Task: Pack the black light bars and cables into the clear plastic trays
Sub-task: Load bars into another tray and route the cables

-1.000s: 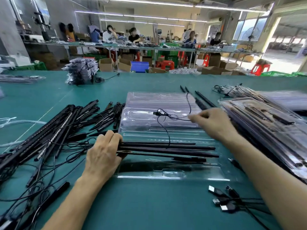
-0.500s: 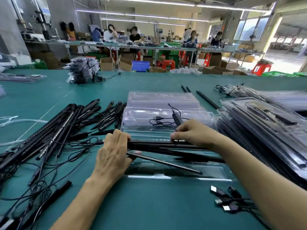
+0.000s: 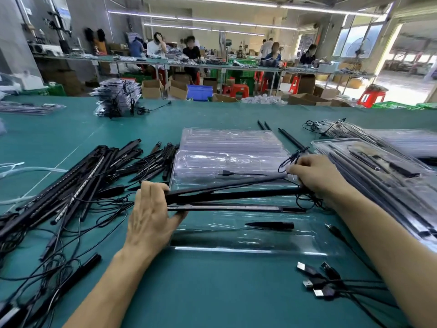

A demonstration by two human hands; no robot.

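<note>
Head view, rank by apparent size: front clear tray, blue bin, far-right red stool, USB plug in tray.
Largest: clear tray.
Then blue bin and red stool, too alike to rank.
Smallest: USB plug.

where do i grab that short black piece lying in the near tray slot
Pinch the short black piece across its thick right end, coming straight down from above: it lies flat along the tray, and its left end tapers to a point, leaving little to hold.
</note>
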